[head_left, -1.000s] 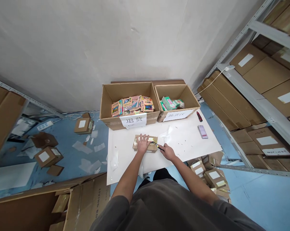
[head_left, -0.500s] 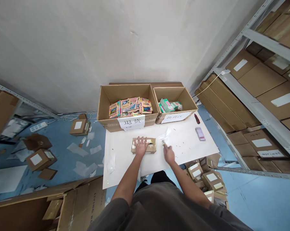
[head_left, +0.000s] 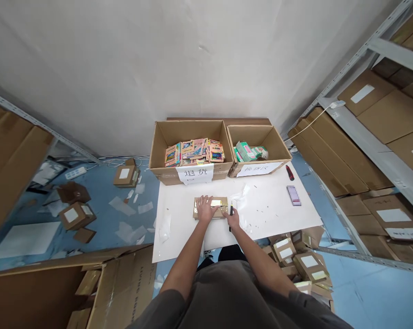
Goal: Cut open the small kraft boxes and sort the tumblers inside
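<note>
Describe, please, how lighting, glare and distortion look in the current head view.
Head view: even light, soft shadows; bright glints on the small carton's tape; wide-angle distortion, grey shelving slanting steeply at right; purple item pixelated, details unreadable.

Brown cartons [head_left: 394,116] on metal shelving [head_left: 360,130]

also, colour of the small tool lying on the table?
Small tool: red and black, best seen in the head view.

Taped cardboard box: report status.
Left hand on taped cardboard box. Right hand at its right end, holding utility knife. Crumpled white wrap close by.
</note>
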Available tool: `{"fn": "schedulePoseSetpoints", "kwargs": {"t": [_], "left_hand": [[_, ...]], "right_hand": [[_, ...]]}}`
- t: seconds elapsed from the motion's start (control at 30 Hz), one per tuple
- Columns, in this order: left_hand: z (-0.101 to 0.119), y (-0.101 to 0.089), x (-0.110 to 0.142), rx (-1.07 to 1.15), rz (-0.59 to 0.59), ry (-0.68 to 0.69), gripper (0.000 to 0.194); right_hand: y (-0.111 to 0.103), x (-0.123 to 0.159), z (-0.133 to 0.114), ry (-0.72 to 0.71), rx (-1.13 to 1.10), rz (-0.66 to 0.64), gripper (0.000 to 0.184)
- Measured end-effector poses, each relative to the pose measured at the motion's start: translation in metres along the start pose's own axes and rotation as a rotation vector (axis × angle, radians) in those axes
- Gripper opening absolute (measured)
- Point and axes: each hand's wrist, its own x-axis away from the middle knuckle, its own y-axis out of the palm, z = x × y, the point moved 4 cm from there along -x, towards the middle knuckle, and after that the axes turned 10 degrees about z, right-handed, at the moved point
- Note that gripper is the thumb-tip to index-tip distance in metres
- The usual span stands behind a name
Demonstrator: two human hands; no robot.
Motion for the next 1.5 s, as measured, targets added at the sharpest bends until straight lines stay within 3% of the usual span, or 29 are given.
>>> {"fn": "schedulePoseSetpoints", "kwargs": {"t": [0.13, 0.23, 0.33, 0.43, 0.53, 0.63, 0.73, 0.83, 0.9, 1.03, 1.13, 1.23, 1.33, 1.5], "left_hand": [[0.006, -0.004, 0.027, -0.087, -0.026, -0.201, 0.065], [0.016, 0.002, 0.050, -0.066, -0.095, -0.157, 0.066], [0.017, 0.000, 0.055, -0.021, -0.121, -0.055, 0.062], [0.013, -0.007, 0.040, 0.029, -0.170, 0.223, 0.066], [0.014, -0.006, 0.027, 0.085, -0.373, 0.655, 0.080], [0.015, -0.003, 0.014, 0.065, -0.430, 0.780, 0.068], [0.022, -0.004, 0.005, 0.020, -0.385, 0.779, 0.049], [0.027, -0.007, 0.005, -0.018, -0.336, 0.712, 0.039], [0.027, -0.010, 0.010, -0.025, -0.282, 0.594, 0.033], [0.020, -0.015, 0.024, -0.069, -0.151, 0.348, 0.044], [0.016, -0.014, 0.027, -0.101, -0.141, 0.295, 0.050], [0.013, -0.007, 0.025, -0.062, -0.210, 0.353, 0.052], [0.011, 0.000, 0.022, -0.038, -0.264, 0.369, 0.061], [0.010, 0.005, 0.021, -0.008, -0.235, 0.329, 0.065]], "right_hand": [[-0.005, -0.049, -0.034, 0.114, 0.081, 0.118, 0.073], [-0.015, -0.085, -0.057, 0.087, 0.087, 0.090, 0.071], [-0.025, -0.095, -0.062, 0.061, 0.071, 0.053, 0.068], [-0.033, -0.072, -0.041, 0.034, 0.047, 0.093, 0.070], [-0.026, -0.023, -0.006, 0.018, 0.012, 0.031, 0.070], [-0.013, 0.019, 0.024, 0.094, -0.092, 0.001, 0.063], [-0.012, 0.024, 0.030, 0.145, -0.074, 0.059, 0.062], [-0.019, -0.005, 0.011, 0.121, 0.079, 0.082, 0.067], [-0.019, -0.032, -0.009, 0.075, 0.138, 0.073, 0.069], [-0.009, -0.073, -0.048, -0.035, 0.145, 0.019, 0.071], [-0.009, -0.080, -0.061, -0.097, 0.117, -0.040, 0.063], [-0.024, -0.068, -0.051, -0.136, -0.005, -0.111, 0.051], [-0.042, -0.048, -0.029, -0.147, -0.099, -0.345, 0.047], [-0.062, -0.033, -0.011, -0.188, 0.053, -0.597, 0.028]]}}
